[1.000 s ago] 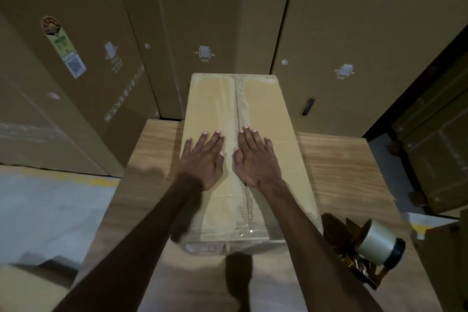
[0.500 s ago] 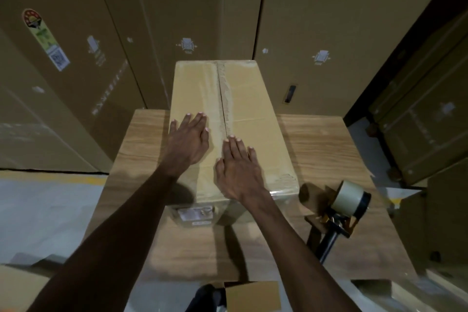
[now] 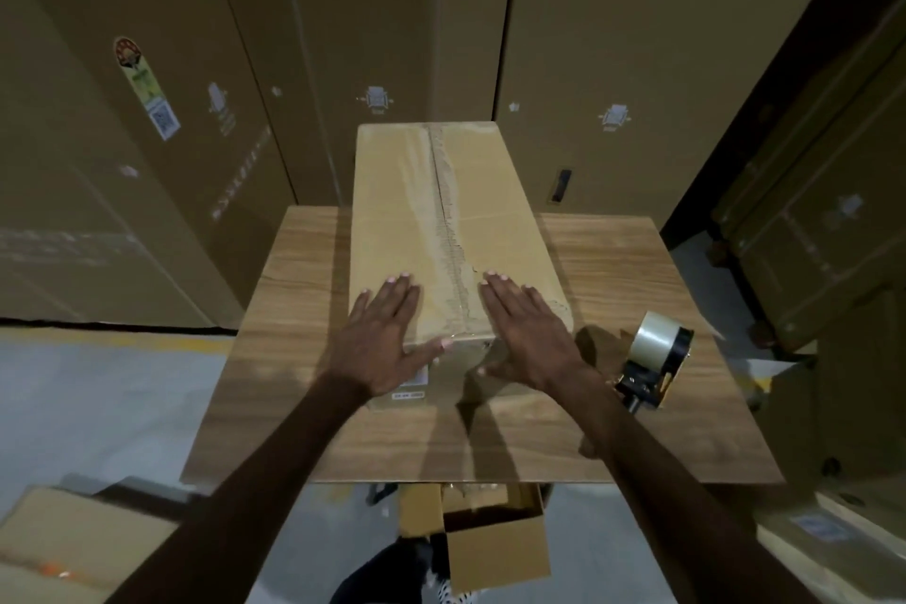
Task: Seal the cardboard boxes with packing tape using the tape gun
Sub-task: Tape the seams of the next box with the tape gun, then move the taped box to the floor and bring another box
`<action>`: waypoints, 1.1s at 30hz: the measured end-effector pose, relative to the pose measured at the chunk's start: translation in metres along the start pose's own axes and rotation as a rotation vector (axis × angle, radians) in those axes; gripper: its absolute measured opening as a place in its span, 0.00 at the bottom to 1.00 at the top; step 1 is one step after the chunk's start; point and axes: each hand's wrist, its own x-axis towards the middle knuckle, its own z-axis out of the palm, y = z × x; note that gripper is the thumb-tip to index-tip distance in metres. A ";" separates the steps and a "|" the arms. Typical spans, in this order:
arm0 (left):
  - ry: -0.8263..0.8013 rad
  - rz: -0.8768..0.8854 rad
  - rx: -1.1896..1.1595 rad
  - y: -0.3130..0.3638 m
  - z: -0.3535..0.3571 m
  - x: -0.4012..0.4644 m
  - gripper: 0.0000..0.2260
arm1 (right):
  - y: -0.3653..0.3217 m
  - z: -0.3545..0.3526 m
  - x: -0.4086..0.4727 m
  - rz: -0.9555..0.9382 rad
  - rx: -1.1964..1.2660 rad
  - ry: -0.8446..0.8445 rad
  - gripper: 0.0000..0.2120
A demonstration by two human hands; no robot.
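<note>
A long cardboard box [image 3: 470,211] lies lengthwise on the wooden table [image 3: 637,270], with tape along its centre seam. My left hand [image 3: 387,338] lies flat with straight fingers on the box's near left corner. My right hand [image 3: 527,334] lies flat on the near right corner, its thumb over the near end. Both hands are at the box's near end, one on each side of the seam. The tape gun [image 3: 654,361], with a roll of clear tape, stands on the table just right of my right wrist.
Tall cardboard cartons [image 3: 613,39] stand close behind the table and to the left. More stacked boxes [image 3: 828,231] are at the right. An open small box [image 3: 495,540] sits on the floor below the table's near edge, another box [image 3: 63,549] at bottom left.
Both hands have slid back along the box top to its near end and spread apart from the seam. The view has pulled back, showing the table's near edge.
</note>
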 end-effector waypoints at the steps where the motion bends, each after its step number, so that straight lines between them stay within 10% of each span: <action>1: 0.001 0.003 0.062 0.002 0.003 -0.005 0.48 | -0.003 0.002 0.000 0.007 -0.031 0.030 0.55; 33: 0.193 0.319 0.068 -0.008 -0.061 -0.242 0.44 | -0.228 -0.054 -0.222 0.275 -0.197 0.254 0.46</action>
